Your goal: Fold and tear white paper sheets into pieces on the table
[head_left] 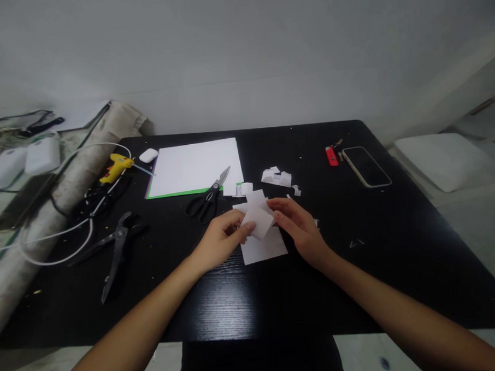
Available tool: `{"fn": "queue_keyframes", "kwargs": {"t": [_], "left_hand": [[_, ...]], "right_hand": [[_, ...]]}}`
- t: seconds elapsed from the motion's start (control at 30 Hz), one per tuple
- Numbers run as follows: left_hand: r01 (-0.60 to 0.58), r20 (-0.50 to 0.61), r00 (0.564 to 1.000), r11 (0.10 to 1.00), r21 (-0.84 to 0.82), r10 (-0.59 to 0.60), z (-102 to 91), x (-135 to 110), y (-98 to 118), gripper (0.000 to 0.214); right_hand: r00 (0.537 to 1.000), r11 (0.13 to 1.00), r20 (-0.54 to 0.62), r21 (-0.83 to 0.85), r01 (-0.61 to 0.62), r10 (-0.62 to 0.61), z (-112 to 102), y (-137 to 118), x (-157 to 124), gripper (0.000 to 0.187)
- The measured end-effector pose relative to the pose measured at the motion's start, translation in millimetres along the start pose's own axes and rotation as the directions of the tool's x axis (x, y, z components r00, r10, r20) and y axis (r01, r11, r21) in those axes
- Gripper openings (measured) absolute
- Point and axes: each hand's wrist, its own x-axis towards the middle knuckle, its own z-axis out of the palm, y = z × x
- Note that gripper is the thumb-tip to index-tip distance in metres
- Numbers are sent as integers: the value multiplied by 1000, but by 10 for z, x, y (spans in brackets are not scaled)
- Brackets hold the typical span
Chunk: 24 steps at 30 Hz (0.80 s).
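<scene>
Between my two hands is a small folded piece of white paper [259, 220], raised a little over a flat white sheet [265, 249] on the black table. My left hand [225, 237] pinches its left side, thumb on top. At its right edge, the thumb and fingertips of my right hand [299, 230] close on the paper. Black-handled scissors [209, 200] lie just beyond my left hand, blades pointing away over the edge of a stack of white paper [193, 165]. Several small folded paper pieces [276, 176] rest beyond my hands.
On the left of the black table [383, 294] lie pliers [119, 240], a yellow glue gun [116, 167] with a looping white cable [58, 263], and a white earbud case [148, 155]. A red lighter [331, 156] and a phone [366, 167] lie at the right.
</scene>
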Motion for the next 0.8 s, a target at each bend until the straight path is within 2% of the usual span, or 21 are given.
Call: {"fn": "queue_keyframes", "kwargs": {"t": [0.1,0.2,0.37,0.53,0.8], "left_hand": [[6,-7,1000,1000,11,-6,0,-4,-6,33],[33,-1,999,999,-6,-33,15,-14,-5,32],[85,-49,995,991,-102,-91,47,-18,-30,27],[32,-153,987,998,-60,-41,39,-6,-72,30],[17,-147,989,1000,0,-17,33,-22,-23,25]], "right_hand": [[999,1000,41,-30,-1,2,-3,-3,-2,29],[1000,1000,28,-19,12,-11,5,34,8,27],[999,1000,28,15,15,-16,24,95,23,37],[997,997,68,51,-50,46,40,64,8,45],[992,995,91,29,-91,88,63,4,-21,41]]}}
